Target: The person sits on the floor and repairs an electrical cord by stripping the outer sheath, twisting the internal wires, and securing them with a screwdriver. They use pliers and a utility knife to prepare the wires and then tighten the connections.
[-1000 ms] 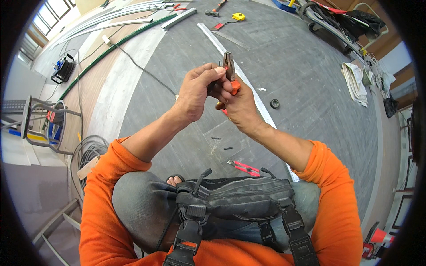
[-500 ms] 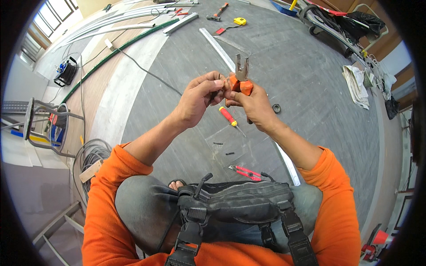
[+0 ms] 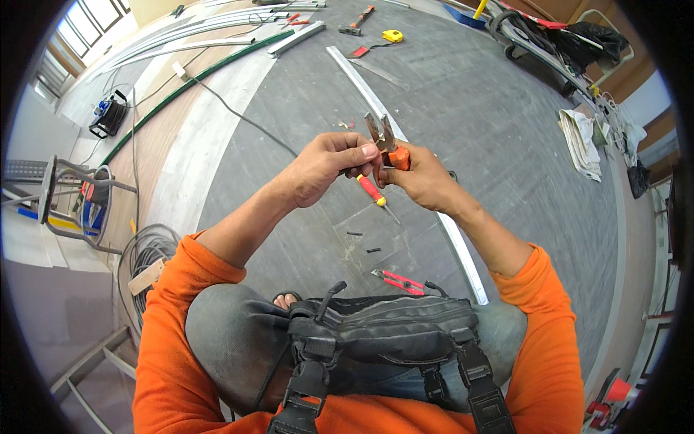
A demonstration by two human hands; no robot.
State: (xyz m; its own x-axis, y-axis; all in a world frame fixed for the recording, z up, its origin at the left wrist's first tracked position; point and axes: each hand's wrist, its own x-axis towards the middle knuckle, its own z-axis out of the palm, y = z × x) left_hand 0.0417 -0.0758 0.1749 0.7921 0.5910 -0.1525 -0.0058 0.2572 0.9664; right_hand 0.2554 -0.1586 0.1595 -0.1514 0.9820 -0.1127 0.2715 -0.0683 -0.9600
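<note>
My right hand [image 3: 423, 177] is closed around orange-handled pliers [image 3: 399, 158]. Their worn metal jaws point away from me and stand apart. Close beside them, my left hand [image 3: 325, 165] pinches something small between thumb and fingers, at the side of the jaws; its kind is hidden. Just below both hands, a red and yellow screwdriver [image 3: 371, 189] lies on the grey floor. Nearer to me are two short black pieces, one [image 3: 354, 233] above the other [image 3: 373, 250], and a red-handled tool [image 3: 402, 282]. Small pale scraps [image 3: 347, 124] lie beyond my left hand.
A long metal profile [image 3: 463, 260] runs under my right forearm. Farther off lie a hammer [image 3: 356, 20], a yellow tape measure [image 3: 392, 35] and a green bar [image 3: 155, 112]. At left are a cable reel [image 3: 108, 116], a stool [image 3: 54, 192] and coiled cable [image 3: 148, 249]. A loaded cart [image 3: 535, 50] stands far right.
The pliers have dropped lower and tilted to the left, with their jaws now beside my left fingertips. My left hand has shifted slightly right. Pale scraps on the floor have come into sight.
</note>
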